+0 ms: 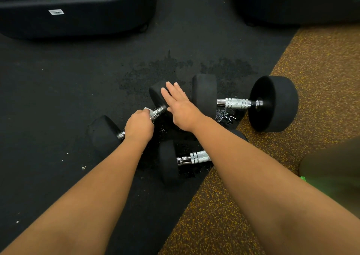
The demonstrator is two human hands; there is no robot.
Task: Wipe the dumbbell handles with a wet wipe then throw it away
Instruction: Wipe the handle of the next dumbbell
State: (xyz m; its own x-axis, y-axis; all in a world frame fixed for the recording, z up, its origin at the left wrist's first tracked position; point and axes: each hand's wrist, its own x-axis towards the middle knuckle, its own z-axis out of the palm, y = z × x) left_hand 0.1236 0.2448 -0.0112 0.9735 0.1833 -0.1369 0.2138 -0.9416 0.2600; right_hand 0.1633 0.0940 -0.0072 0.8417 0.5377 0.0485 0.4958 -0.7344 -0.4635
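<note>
Three black dumbbells with chrome handles lie on the floor. My left hand (pixel 139 127) is closed around the handle of the left dumbbell (pixel 104 133), with a bit of white wet wipe (pixel 149 111) showing at my fingertips against the chrome. My right hand (pixel 180 106) rests flat, fingers apart, on that dumbbell's far head (pixel 156 94). A second dumbbell (pixel 272 103) lies to the right with its handle (pixel 236 103) bare. The third dumbbell (pixel 168 162) lies nearest me, partly hidden under my right forearm.
Wet patches and droplets (pixel 226 115) mark the black rubber floor around the dumbbells. Speckled brown flooring (pixel 321 63) runs along the right. Two black machine bases (pixel 74 11) stand at the back. Something green (pixel 303 178) shows at the right edge.
</note>
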